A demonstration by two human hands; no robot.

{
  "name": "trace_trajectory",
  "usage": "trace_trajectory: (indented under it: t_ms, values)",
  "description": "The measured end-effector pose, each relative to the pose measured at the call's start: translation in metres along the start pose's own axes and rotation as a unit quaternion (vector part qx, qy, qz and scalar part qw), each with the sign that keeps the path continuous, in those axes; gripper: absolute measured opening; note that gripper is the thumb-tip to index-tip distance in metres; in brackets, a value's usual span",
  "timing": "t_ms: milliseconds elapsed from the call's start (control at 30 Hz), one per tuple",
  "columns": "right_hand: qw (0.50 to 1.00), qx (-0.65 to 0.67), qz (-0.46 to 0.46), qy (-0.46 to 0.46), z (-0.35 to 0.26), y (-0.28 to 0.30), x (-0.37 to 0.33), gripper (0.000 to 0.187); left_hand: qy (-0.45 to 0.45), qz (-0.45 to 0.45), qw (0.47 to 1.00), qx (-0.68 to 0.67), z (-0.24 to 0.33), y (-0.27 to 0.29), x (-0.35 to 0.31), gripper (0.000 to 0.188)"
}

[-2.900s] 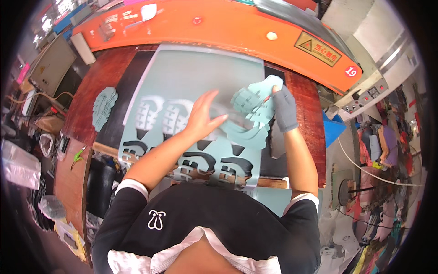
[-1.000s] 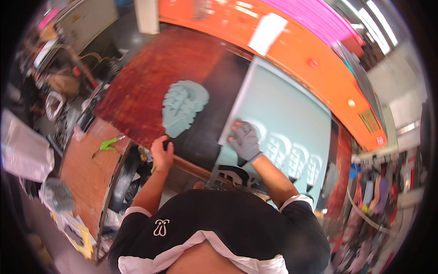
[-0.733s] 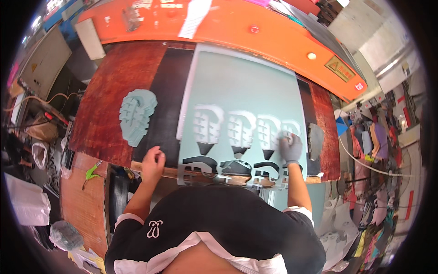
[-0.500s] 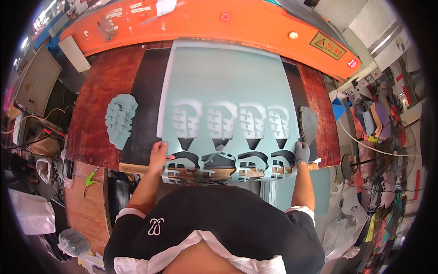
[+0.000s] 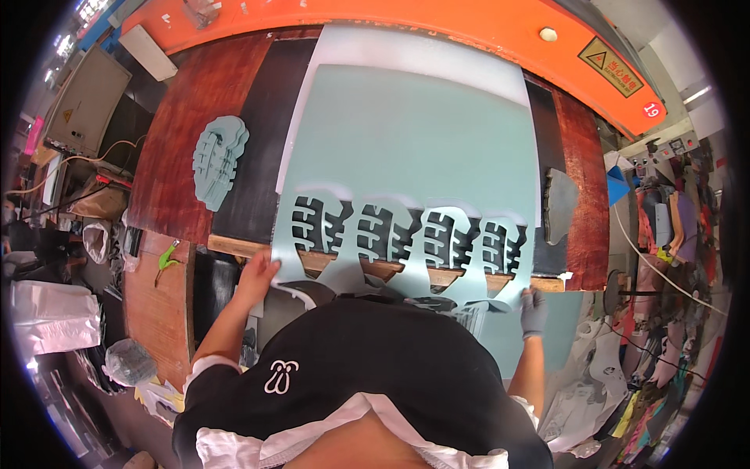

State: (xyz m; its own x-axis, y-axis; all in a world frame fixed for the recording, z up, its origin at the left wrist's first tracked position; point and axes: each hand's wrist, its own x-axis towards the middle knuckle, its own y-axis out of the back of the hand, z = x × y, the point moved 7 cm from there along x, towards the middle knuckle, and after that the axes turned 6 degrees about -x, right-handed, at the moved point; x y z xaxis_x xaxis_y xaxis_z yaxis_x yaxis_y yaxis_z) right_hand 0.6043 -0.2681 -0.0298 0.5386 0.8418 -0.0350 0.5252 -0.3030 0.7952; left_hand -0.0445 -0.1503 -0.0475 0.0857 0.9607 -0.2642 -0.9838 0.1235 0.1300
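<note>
A pale green sheet (image 5: 414, 148) with a row of sole-shaped cut-outs lies on the work table, its near end drooping over the wooden front edge toward my body. My bare left hand (image 5: 260, 277) is closed on the sheet's near left corner. Wearing a grey glove, my right hand (image 5: 533, 313) grips the near right corner. Under the sheet, a whitish layer (image 5: 406, 51) shows along the far and left sides. Left of it rests a stack of pale green cut pieces (image 5: 219, 164). To the right lies a grey piece with a toothed edge (image 5: 559, 205).
An orange machine beam (image 5: 469, 31) spans the far side. The table has dark red panels (image 5: 180, 148) and a wooden front edge (image 5: 234, 245). A light-green-handled tool (image 5: 166, 258) lies on a lower board at left. Coloured scraps (image 5: 656, 227) fill the right side.
Both hands have drawn the green sheet toward me. Its far edge has slid off the whitish layer's far end, and the cut-outs now reach the table's front edge. The view has shifted.
</note>
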Motion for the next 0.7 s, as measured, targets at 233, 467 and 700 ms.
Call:
trace_trajectory:
  t_ms: [233,467,700]
  values:
    - [0.997,0.028,0.066,0.009,-0.061,-0.012,0.104,0.027,0.049,0.162,0.985,-0.019,0.027,0.015,0.115,0.028]
    - [0.989,0.144,0.017,-0.029,-0.038,-0.045,0.119,0.018,-0.032,0.221,0.972,0.072,0.020,0.013,0.126,0.015]
    - [0.987,0.159,-0.003,-0.033,-0.045,-0.045,0.119,0.019,-0.104,0.222,0.928,0.279,0.064,0.005,0.112,0.019]
